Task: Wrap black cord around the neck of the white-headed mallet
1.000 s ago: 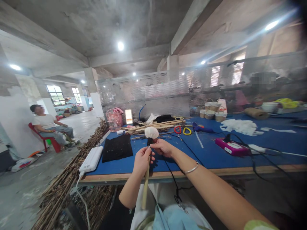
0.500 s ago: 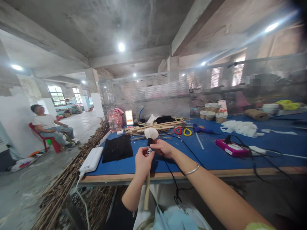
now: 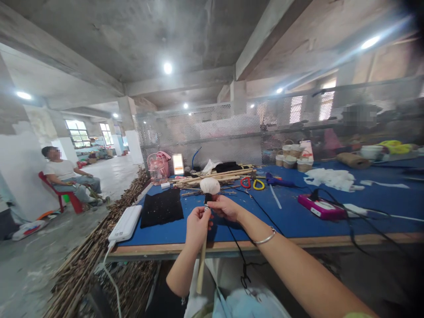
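Left hand (image 3: 198, 225) has fingers clamped on the stick (image 3: 201, 269), likely steadying it; right hand (image 3: 227, 207) fingers pinch it just under the black collar (image 3: 208, 198), probably stopping twist. White head (image 3: 210, 186) points to 12 o'clock, above the tabletop (image 3: 278, 224).

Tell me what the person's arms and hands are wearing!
Both the left hand and right hand are gloveless. A thin, silvery bangle circles the right wrist, and a yellow-green sleeve edge peeks in farther up.
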Tool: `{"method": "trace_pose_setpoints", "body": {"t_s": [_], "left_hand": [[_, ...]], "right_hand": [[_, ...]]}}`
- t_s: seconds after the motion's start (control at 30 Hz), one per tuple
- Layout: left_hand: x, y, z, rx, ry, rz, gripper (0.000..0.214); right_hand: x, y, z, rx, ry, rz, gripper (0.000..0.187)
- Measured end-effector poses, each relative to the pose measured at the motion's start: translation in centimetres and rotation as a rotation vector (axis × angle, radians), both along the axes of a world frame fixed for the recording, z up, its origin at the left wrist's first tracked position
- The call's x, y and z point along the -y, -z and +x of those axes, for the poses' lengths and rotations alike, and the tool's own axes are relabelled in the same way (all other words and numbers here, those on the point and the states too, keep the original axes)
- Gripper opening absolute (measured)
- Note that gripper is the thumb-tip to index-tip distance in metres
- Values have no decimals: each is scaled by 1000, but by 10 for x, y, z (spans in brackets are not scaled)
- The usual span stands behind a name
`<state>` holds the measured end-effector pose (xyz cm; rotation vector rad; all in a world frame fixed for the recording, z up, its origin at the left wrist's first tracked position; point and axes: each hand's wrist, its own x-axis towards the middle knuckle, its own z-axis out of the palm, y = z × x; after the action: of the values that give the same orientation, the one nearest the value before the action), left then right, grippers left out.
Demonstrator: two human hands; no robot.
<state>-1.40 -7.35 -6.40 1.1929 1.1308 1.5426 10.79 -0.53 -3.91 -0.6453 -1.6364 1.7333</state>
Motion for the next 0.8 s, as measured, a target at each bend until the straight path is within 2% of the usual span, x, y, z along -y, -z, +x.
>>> {"method": "trace_pose_setpoints", "body": {"t_s": [0.17,0.27,0.37,0.5,0.67,0.8], "left_hand": [[2,0,2,5,-94,48,43],[2,-1,3,29,-100,42,37],[1,-3,2,113,-75,31,37],[2,-6,0,189,25,12,36],[3,-6,0,118,115,-11,32],[2,-4,2,26,36,-8,34]], "right_hand": [[2,0,-1,54,2,25,33],[3,-1,-2,39,13,25,34],[4,-2,-2,7,-10,-1,34],[3,-2,-2,-19,-37,-39,35],[4,-2,-2,-10,22,-21,36],[5,-3,-3,1,45,18,34]]}}
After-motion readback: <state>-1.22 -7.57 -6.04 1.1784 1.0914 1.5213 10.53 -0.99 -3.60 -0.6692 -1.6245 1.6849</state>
